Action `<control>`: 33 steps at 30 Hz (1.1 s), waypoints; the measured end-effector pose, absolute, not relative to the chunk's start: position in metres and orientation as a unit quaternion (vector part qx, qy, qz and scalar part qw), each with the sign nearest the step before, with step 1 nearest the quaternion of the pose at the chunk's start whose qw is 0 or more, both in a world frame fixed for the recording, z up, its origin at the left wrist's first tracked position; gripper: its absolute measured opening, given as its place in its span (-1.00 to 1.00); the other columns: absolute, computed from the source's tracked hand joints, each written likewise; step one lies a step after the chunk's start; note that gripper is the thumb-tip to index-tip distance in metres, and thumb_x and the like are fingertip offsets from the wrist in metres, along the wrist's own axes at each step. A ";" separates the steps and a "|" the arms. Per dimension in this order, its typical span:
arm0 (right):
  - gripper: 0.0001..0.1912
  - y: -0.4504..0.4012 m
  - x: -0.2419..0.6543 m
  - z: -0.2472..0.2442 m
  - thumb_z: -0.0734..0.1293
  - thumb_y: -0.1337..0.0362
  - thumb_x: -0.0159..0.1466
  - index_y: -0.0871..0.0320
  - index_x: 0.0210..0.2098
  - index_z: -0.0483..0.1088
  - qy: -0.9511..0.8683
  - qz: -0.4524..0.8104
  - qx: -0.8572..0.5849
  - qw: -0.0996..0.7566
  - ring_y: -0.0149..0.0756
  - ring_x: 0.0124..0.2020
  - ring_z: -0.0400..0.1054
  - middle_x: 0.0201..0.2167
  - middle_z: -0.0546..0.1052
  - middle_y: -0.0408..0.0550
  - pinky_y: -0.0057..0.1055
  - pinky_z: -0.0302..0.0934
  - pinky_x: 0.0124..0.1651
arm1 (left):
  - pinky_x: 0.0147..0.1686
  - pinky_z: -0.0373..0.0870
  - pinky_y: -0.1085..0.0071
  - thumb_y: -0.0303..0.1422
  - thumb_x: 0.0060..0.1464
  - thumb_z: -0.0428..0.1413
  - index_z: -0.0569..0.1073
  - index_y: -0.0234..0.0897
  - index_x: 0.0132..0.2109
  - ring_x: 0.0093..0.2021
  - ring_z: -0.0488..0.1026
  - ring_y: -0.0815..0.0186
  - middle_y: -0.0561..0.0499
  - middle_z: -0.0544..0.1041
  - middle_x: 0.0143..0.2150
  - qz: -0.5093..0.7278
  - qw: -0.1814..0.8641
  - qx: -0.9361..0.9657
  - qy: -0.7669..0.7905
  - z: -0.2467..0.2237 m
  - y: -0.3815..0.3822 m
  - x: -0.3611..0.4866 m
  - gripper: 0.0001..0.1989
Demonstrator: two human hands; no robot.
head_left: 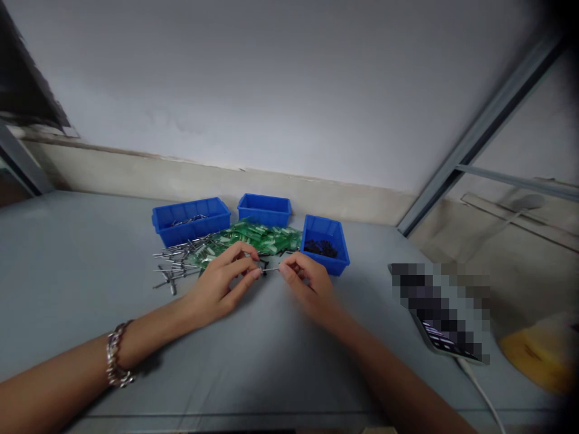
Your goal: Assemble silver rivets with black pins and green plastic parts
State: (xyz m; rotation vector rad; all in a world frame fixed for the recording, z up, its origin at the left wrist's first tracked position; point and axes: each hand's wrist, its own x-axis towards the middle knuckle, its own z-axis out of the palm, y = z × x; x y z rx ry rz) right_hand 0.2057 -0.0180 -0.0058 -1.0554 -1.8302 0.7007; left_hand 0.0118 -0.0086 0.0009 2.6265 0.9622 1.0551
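Observation:
My left hand (228,280) pinches the left end of a thin metal rod (271,269) with a small dark part near the fingertips. My right hand (310,283) holds the rod's right end between thumb and fingers. The rod lies level between the two hands, just above the table. Behind my left hand spreads a heap of green plastic packets (262,236). Several loose metal rods (174,265) lie left of the packets. Right of the heap stands a blue bin (341,260) with small black parts (321,247) inside.
Two more blue bins stand near the wall, one with metal rods (192,234) and one behind the packets (263,216). A phone (436,325) with a white cable (482,392) lies at the right, beside a yellow object (538,355). A metal frame (452,163) rises there.

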 end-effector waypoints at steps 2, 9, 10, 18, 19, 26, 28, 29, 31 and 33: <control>-0.74 -0.018 0.206 -0.006 0.15 0.15 0.26 0.15 -0.49 0.25 -0.739 0.272 -0.432 0.439 -0.47 -0.48 0.14 -0.54 0.28 -0.19 -0.50 0.02 -0.42 | -0.21 0.27 0.43 -0.45 0.16 -0.08 0.33 -0.30 -0.31 -0.19 0.29 0.36 -0.04 0.27 -0.17 0.363 0.071 0.874 0.314 0.000 -0.009 0.012 -0.88; -0.74 -0.018 0.206 -0.007 0.15 0.17 0.25 0.15 -0.52 0.21 -0.740 0.285 -0.423 0.438 -0.48 -0.50 0.11 -0.55 0.24 -0.20 -0.50 0.01 -0.43 | -0.25 0.27 0.46 -0.49 0.13 -0.04 0.31 -0.29 -0.29 -0.21 0.30 0.38 -0.03 0.26 -0.17 0.378 0.061 0.875 0.297 0.000 -0.009 0.012 -0.93; -0.74 -0.018 0.206 -0.006 0.15 0.17 0.25 0.15 -0.52 0.21 -0.739 0.288 -0.423 0.438 -0.48 -0.50 0.11 -0.55 0.24 -0.20 -0.50 0.01 -0.43 | -0.25 0.27 0.45 -0.49 0.13 -0.04 0.31 -0.29 -0.29 -0.21 0.30 0.38 -0.02 0.26 -0.17 0.379 0.061 0.875 0.295 0.000 -0.009 0.012 -0.93; -0.76 -0.017 0.206 -0.007 0.15 0.20 0.24 0.14 -0.53 0.20 -0.753 0.296 -0.406 0.425 -0.48 -0.49 0.12 -0.55 0.25 -0.20 -0.50 0.00 -0.44 | -0.24 0.27 0.45 -0.48 0.13 -0.04 0.32 -0.28 -0.28 -0.22 0.29 0.39 -0.02 0.26 -0.17 0.385 0.063 0.871 0.300 0.001 -0.010 0.011 -0.93; -0.76 -0.017 0.206 -0.008 0.16 0.21 0.24 0.14 -0.53 0.20 -0.757 0.303 -0.401 0.417 -0.48 -0.49 0.12 -0.55 0.25 -0.20 -0.50 0.00 -0.44 | -0.24 0.27 0.46 -0.48 0.13 -0.04 0.32 -0.29 -0.28 -0.22 0.29 0.39 -0.02 0.26 -0.17 0.389 0.060 0.869 0.300 0.002 -0.010 0.011 -0.94; -0.73 -0.018 0.206 -0.007 0.13 0.18 0.25 0.15 -0.54 0.20 -0.742 0.299 -0.415 0.433 -0.48 -0.50 0.10 -0.57 0.24 -0.20 -0.49 -0.03 -0.45 | -0.21 0.28 0.45 -0.44 0.15 -0.06 0.34 -0.30 -0.34 -0.22 0.29 0.38 -0.02 0.27 -0.20 0.333 0.087 0.889 0.301 0.005 -0.009 0.010 -0.88; -0.72 -0.018 0.207 -0.006 0.12 0.17 0.26 0.15 -0.54 0.19 -0.742 0.281 -0.421 0.439 -0.47 -0.50 0.10 -0.57 0.23 -0.20 -0.48 -0.03 -0.44 | -0.21 0.28 0.44 -0.41 0.16 -0.07 0.34 -0.31 -0.37 -0.21 0.29 0.37 -0.03 0.29 -0.21 0.307 0.113 0.896 0.300 0.004 -0.009 0.011 -0.83; -0.72 -0.018 0.207 -0.006 0.12 0.18 0.26 0.15 -0.54 0.19 -0.745 0.276 -0.422 0.436 -0.47 -0.50 0.09 -0.57 0.23 -0.20 -0.48 -0.03 -0.43 | -0.22 0.29 0.44 -0.40 0.17 -0.08 0.34 -0.31 -0.38 -0.21 0.30 0.36 -0.03 0.30 -0.22 0.306 0.123 0.894 0.304 0.004 -0.008 0.012 -0.82; -0.72 -0.018 0.207 -0.006 0.11 0.20 0.26 0.15 -0.55 0.19 -0.758 0.272 -0.417 0.422 -0.47 -0.50 0.10 -0.58 0.23 -0.20 -0.48 -0.03 -0.43 | -0.23 0.30 0.43 -0.37 0.18 -0.09 0.35 -0.30 -0.37 -0.22 0.30 0.36 -0.03 0.31 -0.22 0.325 0.134 0.881 0.318 0.004 -0.008 0.012 -0.80; -0.72 -0.018 0.206 -0.006 0.12 0.22 0.26 0.15 -0.56 0.20 -0.772 0.277 -0.406 0.403 -0.47 -0.50 0.10 -0.57 0.23 -0.20 -0.48 -0.03 -0.44 | -0.23 0.30 0.43 -0.35 0.18 -0.10 0.35 -0.29 -0.35 -0.21 0.31 0.35 -0.02 0.33 -0.22 0.352 0.137 0.865 0.329 0.005 -0.008 0.011 -0.80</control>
